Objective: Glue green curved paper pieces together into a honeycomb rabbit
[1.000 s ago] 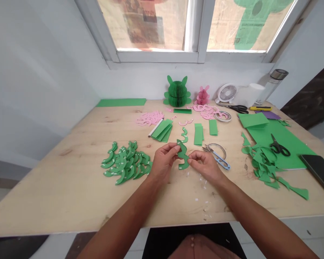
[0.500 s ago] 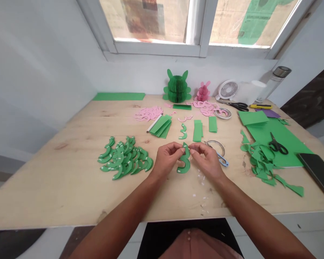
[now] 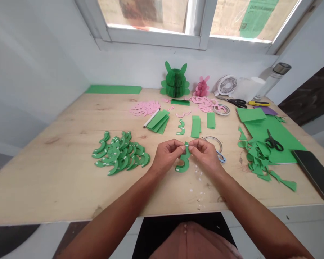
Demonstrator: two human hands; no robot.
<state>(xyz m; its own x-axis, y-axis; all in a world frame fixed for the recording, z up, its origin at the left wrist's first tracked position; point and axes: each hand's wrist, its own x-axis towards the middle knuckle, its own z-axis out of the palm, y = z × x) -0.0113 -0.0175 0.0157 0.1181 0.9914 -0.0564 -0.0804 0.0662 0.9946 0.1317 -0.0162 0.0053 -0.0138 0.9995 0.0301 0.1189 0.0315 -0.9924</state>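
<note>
Between my hands, over the near middle of the table, is a wavy green paper cutout [image 3: 182,166] with small white strips at its ends. My left hand [image 3: 167,154] pinches its upper left side between thumb and fingertips. From the other side, my right hand [image 3: 204,154] pinches at the top end, fingers closed. Left of my hands lies a pile of similar green cutouts [image 3: 121,153], many bearing white strips. One more small green cutout [image 3: 180,127] rests just beyond my hands. A roll of tape [image 3: 214,142] and a light blue tool [image 3: 221,157] lie partly behind my right hand.
Green paper scraps [image 3: 259,156], black scissors [image 3: 274,140] and a phone [image 3: 313,172] lie at right. Pink cutouts [image 3: 145,108] and folded green paper [image 3: 159,121] lie farther back. A green honeycomb paper figure [image 3: 175,82], a pink one [image 3: 202,87] and a fan [image 3: 227,85] stand by the wall.
The view has tilted down slightly and shifted. Both hands keep hold of the green cutout, with my fingertips now closer together at its top end.
</note>
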